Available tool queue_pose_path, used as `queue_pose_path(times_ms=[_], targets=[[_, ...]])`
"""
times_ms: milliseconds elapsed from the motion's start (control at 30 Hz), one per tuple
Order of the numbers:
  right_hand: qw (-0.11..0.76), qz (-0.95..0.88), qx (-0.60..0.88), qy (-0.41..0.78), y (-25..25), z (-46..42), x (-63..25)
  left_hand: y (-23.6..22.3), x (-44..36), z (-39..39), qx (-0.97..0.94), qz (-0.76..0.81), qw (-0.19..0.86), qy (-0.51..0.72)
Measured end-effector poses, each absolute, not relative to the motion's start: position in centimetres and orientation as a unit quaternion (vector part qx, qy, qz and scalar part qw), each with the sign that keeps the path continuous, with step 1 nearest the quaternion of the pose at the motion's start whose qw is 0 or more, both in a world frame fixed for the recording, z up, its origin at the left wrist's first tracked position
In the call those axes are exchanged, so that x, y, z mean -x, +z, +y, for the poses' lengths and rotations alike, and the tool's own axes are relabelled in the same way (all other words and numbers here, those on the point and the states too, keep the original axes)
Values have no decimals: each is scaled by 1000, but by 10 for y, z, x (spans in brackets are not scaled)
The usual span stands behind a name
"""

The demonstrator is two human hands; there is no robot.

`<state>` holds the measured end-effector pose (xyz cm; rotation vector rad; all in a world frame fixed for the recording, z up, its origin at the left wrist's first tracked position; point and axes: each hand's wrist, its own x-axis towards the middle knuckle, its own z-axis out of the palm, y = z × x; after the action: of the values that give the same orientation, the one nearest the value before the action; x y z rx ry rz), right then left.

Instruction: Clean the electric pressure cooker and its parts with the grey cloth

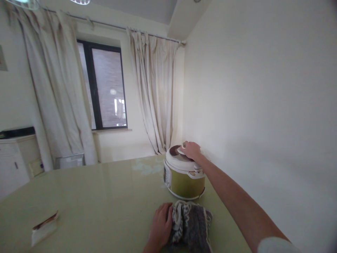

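A rice cooker (184, 179) with a white lid and olive-yellow body stands on the pale green table (100, 196), close to the right wall. My right hand (191, 150) rests on top of its lid, fingers curled over the lid's handle. My left hand (160, 227) lies on the table at the near edge, its fingers closed on the left side of a crumpled grey patterned cloth (191, 226) that sits just in front of the cooker.
A small white and brown packet (44, 229) lies at the table's near left. Behind the table are a dark window (105, 88) between cream curtains, a white cabinet (15, 158) at the far left, and a bare white wall on the right.
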<state>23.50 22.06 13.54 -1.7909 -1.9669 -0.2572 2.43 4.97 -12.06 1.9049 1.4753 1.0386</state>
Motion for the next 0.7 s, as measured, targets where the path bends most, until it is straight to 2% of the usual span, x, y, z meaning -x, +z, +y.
queue_pose_path(times_ms=[200,333,433,500,567,700], targets=[[253,-800,542,-53,135,232,-264,-120,-24,49,-700,540,257,390],[283,-796,534,-32,134,237,-264,-118,-24,47,-697,533,256,405],[359,-764,533,-65,128,218,-258,-117,-24,46,-685,534,252,426],[452,-733,495,-115,112,190,-251,-117,-24,46,-677,533,253,440],[509,-716,448,-166,84,153,-244,-117,-23,46,-670,533,252,450],[438,-736,460,-235,12,96,-239,-114,-23,48,-662,542,223,467]])
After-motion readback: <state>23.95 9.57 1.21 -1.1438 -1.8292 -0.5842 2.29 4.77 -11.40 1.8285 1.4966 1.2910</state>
